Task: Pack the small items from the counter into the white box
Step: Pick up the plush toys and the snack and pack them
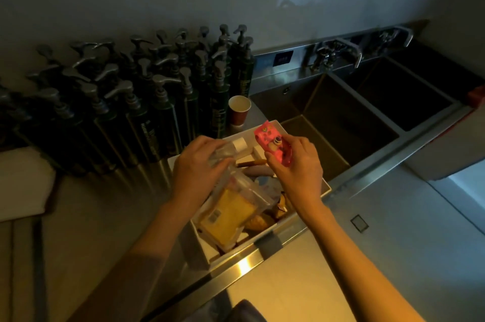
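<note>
The white box (207, 250) stands on the steel counter at the sink's left edge, filled with packets. A clear bag with a yellow packet (231, 211) lies on top inside it, with brown snacks beside it. My left hand (195, 169) grips a small clear bottle with a white cap (231, 149) over the box's far half. My right hand (296, 166) pinches a pink printed sachet (271, 141), held upright above the box's right rim.
Several dark green pump bottles (162, 101) crowd the counter behind and left of the box. A red paper cup (239, 110) stands just beyond the box. A steel sink (341, 122) with taps lies to the right. White folded material (23, 182) sits far left.
</note>
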Tool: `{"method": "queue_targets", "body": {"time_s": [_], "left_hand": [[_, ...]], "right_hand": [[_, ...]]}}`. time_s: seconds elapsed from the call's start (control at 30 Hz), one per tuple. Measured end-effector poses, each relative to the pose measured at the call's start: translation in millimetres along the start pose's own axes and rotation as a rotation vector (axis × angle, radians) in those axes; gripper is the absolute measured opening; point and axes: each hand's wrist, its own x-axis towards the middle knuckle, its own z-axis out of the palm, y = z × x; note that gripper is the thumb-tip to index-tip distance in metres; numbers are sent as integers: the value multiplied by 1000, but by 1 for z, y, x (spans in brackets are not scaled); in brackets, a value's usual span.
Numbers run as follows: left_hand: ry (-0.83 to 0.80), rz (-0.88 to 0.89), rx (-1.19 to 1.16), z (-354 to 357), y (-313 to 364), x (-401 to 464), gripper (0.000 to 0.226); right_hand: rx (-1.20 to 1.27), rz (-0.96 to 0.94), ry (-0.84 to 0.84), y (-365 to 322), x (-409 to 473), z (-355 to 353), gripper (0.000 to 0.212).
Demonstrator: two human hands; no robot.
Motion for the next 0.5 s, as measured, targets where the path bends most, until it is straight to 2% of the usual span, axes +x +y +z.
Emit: {"method": "queue_targets", "body": {"time_s": [0.17, 0.3, 0.5], "left_hand": [[-9, -51, 51, 7, -4, 6, 32], [23, -158, 55, 8, -3, -1, 33], [17, -216, 170, 11, -10, -12, 29]], "right_hand": [[40, -55, -116, 18, 15, 9, 41], [96, -118, -220, 25, 20, 14, 40], [147, -184, -342, 26, 24, 26, 39]]}}
